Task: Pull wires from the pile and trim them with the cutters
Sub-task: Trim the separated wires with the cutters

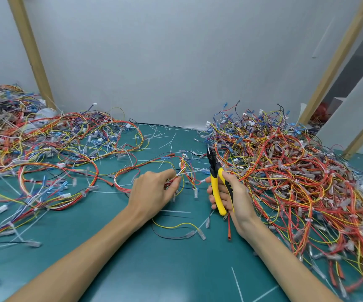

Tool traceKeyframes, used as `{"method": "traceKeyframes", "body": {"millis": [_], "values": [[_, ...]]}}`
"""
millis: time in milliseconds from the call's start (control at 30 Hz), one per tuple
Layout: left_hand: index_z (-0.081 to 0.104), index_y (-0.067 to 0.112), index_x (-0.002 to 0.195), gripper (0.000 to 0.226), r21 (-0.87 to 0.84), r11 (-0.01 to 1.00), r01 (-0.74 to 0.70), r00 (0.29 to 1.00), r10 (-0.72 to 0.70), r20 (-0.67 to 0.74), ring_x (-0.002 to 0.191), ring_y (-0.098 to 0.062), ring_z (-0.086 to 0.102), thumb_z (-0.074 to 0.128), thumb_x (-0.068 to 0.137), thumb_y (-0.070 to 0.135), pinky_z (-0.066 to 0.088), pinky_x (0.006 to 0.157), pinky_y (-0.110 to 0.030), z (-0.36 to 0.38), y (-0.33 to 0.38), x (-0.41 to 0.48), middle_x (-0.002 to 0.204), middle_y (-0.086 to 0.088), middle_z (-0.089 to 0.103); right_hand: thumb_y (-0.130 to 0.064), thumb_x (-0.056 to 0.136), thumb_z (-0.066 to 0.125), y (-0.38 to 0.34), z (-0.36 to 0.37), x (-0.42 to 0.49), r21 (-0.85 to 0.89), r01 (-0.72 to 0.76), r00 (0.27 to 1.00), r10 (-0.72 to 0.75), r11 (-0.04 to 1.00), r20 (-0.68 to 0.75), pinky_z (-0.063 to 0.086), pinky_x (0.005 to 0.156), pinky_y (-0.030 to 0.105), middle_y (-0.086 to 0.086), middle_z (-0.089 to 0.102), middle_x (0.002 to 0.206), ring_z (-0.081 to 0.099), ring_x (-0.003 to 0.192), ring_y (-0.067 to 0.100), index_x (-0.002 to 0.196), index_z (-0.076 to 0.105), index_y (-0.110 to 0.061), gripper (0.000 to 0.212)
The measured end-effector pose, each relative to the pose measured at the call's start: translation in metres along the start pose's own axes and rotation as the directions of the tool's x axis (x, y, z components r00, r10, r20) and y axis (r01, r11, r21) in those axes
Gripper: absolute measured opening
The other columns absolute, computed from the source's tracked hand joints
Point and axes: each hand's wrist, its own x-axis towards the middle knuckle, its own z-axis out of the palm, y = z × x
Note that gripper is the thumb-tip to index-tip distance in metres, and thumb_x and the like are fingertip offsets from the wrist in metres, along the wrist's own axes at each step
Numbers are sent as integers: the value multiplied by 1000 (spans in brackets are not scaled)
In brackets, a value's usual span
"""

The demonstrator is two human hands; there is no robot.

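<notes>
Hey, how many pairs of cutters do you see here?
1. The yellow-handled cutters are gripped in the right hand, blades up, beside the right wire pile. Others could be buried under that pile or the left wire pile.

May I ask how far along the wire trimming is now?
Cut white tie scraps litter the mat, so some trimming looks done. The left hand pinches a wire bundle; the right hand holds the cutters, blades clear of it. A large pile remains on the right.
</notes>
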Motion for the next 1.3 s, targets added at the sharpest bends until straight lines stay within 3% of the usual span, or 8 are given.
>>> {"method": "traceKeyframes", "body": {"millis": [800, 967, 1033, 1133, 1200, 1300], "values": [[54, 19, 70, 31, 2, 1000, 5, 1000, -5, 13, 60, -38, 52, 60, 92, 39, 49, 56, -41, 1, -1, 0, 51, -8, 54, -42, 98, 46, 3, -2, 2, 17, 1, 1000, -2, 1000, 18, 40, 47, 27, 7, 59, 69, 49, 51, 15, 102, 71, 1, 50], [42, 24, 65, 35, 0, 1000, 0, 1000, 0, 12, 58, -38, 48, 61, 92, 37, 49, 56, -41, 2, -1, 1, 48, -5, 47, -43, 98, 49, 6, -1, 2, -115, 84, 996, -83, 990, 13, 46, 51, 30, 7, 64, 73, 55, 57, 16, 98, 73, -6, 44], [37, 25, 65, 38, -12, 1000, 6, 1000, -6, 18, 58, -38, 45, 61, 92, 37, 48, 55, -40, 2, -1, 1, 47, -2, 39, -48, 94, 51, 9, -1, 1, -376, 247, 964, -265, 893, 2, 49, 59, 29, -1, 67, 75, 59, 63, 14, 93, 72, -18, 37], [32, 26, 60, 44, -38, 999, 29, 999, -28, 25, 58, -35, 38, 60, 92, 38, 46, 54, -39, 2, -2, 2, 46, 0, 30, -50, 92, 55, 8, -8, 3, -749, 450, 802, -589, 486, 99, 42, 76, 15, -11, 64, 92, 56, 83, 5, 101, 62, -36, 18], [27, 27, 56, 50, -56, 998, 42, 999, -40, 28, 56, -29, 31, 59, 93, 38, 42, 53, -37, 2, -2, 3, 45, 1, 28, -46, 93, 59, 4, -15, 5, -827, 481, 745, -633, 290, 211, 41, 86, 20, -9, 60, 109, 55, 99, 7, 122, 61, -26, 36], [28, 25, 56, 51, -101, 993, 68, 997, -65, 41, 55, -27, 31, 56, 95, 40, 35, 53, -36, 1, -2, 3, 45, 1, 31, -42, 91, 63, -3, -23, 5, -857, 475, 732, -631, 201, 257, 43, 91, 27, -6, 61, 114, 56, 106, 11, 130, 60, -21, 44]]}}
